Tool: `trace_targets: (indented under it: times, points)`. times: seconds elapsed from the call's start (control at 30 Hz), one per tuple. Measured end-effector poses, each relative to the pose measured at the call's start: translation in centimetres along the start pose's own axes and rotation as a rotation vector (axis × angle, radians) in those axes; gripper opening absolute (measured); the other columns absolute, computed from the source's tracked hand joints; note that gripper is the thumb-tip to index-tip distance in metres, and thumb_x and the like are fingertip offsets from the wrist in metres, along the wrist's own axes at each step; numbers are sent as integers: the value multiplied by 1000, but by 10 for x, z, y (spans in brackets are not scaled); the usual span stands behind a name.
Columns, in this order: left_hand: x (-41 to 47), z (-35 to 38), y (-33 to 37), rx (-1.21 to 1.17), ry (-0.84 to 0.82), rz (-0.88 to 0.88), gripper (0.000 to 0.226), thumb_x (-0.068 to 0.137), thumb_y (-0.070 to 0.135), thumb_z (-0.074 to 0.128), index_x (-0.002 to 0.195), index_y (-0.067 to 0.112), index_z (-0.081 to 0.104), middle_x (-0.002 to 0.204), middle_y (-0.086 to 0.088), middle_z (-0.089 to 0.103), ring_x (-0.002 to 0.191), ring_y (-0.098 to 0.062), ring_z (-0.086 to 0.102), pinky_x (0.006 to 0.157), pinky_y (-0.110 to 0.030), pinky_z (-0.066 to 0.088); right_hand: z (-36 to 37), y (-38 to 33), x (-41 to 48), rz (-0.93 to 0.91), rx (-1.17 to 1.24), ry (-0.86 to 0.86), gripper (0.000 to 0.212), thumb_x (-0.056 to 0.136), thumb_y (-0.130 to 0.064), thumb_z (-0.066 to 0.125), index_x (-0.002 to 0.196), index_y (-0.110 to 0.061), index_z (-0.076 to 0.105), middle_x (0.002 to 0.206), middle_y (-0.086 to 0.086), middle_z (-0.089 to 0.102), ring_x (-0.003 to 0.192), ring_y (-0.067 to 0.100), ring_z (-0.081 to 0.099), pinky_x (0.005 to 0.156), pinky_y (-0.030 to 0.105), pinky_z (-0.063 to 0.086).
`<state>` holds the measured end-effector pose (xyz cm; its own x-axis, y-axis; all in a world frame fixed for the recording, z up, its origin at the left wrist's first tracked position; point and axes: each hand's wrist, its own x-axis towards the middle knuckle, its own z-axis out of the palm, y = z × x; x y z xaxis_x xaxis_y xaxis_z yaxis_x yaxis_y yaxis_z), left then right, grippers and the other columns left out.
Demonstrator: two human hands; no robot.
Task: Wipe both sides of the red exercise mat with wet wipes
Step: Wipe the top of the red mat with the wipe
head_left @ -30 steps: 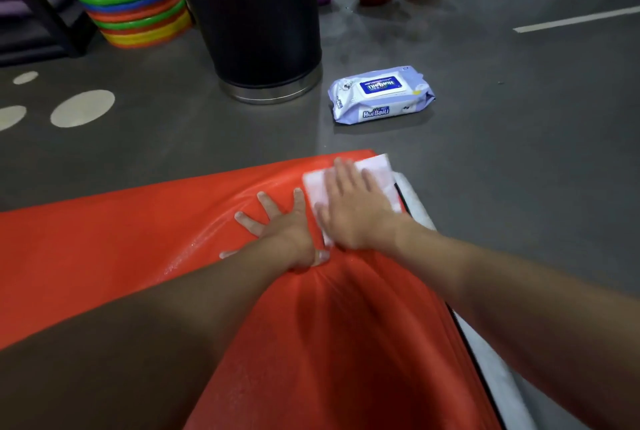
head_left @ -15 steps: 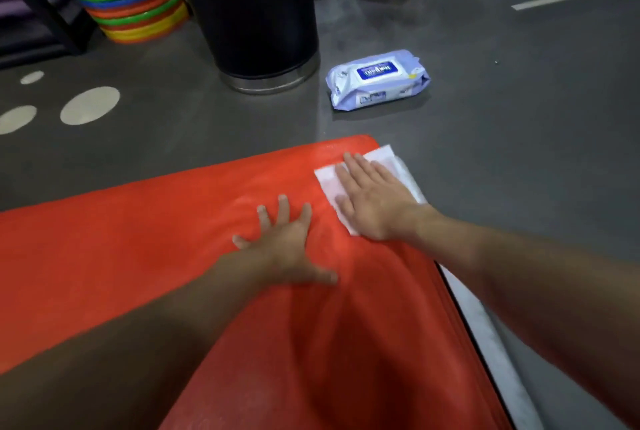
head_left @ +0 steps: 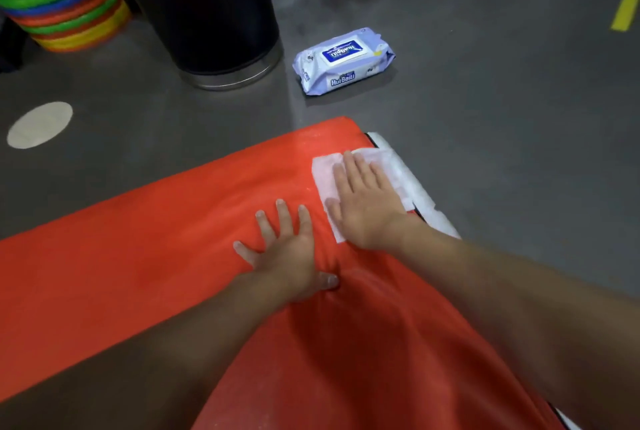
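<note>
well, the red exercise mat (head_left: 156,256) lies flat on the grey floor (head_left: 485,118), filling the lower half of the view, its far corner near 12 o'clock. its skin looks thin, slick and soft, puckering into folds under the left hand (head_left: 287,256), so it likely slides and bunches. i judge it light enough to flip by that corner or by the white-lined edge (head_left: 429,211) at 2 o'clock. the right hand (head_left: 367,208), fingers straight, presses a wet wipe (head_left: 323,180) flat near the corner. the left, splayed flat, braces the mat just beside it, grasping nothing. beyond, at 12 o'clock, sits the wipes pack (head_left: 343,62), with a black cylinder (head_left: 207,14) at 11.
</note>
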<state>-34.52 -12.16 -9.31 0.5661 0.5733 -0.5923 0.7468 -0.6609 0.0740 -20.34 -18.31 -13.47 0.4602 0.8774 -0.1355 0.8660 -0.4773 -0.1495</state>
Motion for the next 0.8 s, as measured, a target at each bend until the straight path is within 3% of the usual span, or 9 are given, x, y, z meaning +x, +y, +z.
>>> trace_targets:
  times: [0.07,0.13,0.23,0.3,0.47,0.53,0.6,0.67,0.8]
  points:
    - [1,0,0,-9,-5,2,128,73,62,74,154,25,-18,155,-5,-38,144,-39,-29,106,-78,7,6,-2,-28,-219,-34,18,79,94,-49,10,149,1,33,157,25,26,148,38,22,119,54,18]
    - [1,1,0,-10,-8,-2,127,73,61,74,154,25,-17,155,-5,-39,144,-39,-30,106,-78,6,4,14,-36,-328,-99,-20,77,95,-51,10,152,-4,31,159,21,24,149,34,21,120,52,17]
    - [1,4,-1,-4,-7,-9,130,72,62,74,153,27,-21,155,-4,-39,144,-38,-29,106,-78,6,-6,25,-19,-109,-68,-60,89,81,-55,-15,158,-13,3,165,12,-4,152,25,-6,122,44,-5]
    - [1,4,-2,-9,2,1,130,73,63,74,152,26,-22,156,-4,-38,144,-38,-29,105,-78,6,-5,17,-14,40,-50,-21,81,89,-53,-8,158,-12,2,165,14,-7,152,26,-10,122,44,-7]
    - [2,2,-3,-17,7,14,127,75,63,72,153,25,-21,156,-4,-37,144,-39,-28,105,-79,6,12,11,-73,-295,-77,3,74,97,-49,11,153,-4,27,161,20,17,150,34,15,121,50,11]
    - [1,3,-3,-18,5,14,127,74,63,72,153,26,-21,156,-4,-37,144,-38,-28,105,-79,5,3,30,-75,-303,-110,-73,80,91,-55,-4,158,-12,9,164,12,-1,152,26,-2,123,44,0]
    - [0,3,-2,-9,7,12,127,74,63,72,152,27,-22,156,-4,-38,144,-38,-28,105,-79,5,-6,38,-64,-127,-103,-79,86,83,-56,-16,158,-16,-3,165,8,-11,152,21,-13,122,40,-9]
    - [0,3,-2,-8,13,13,127,74,64,72,152,27,-21,156,-4,-37,144,-38,-28,105,-79,6,-7,26,-64,4,-91,-56,79,89,-53,-10,157,-13,-5,165,11,-13,151,23,-16,121,42,-11]
    - [-6,0,-3,-22,20,30,124,76,63,71,153,26,-19,158,-5,-34,145,-39,-26,106,-77,6,5,9,-108,-219,-78,-77,80,90,-54,-9,157,-11,-2,163,13,-13,151,26,-14,122,44,-10]
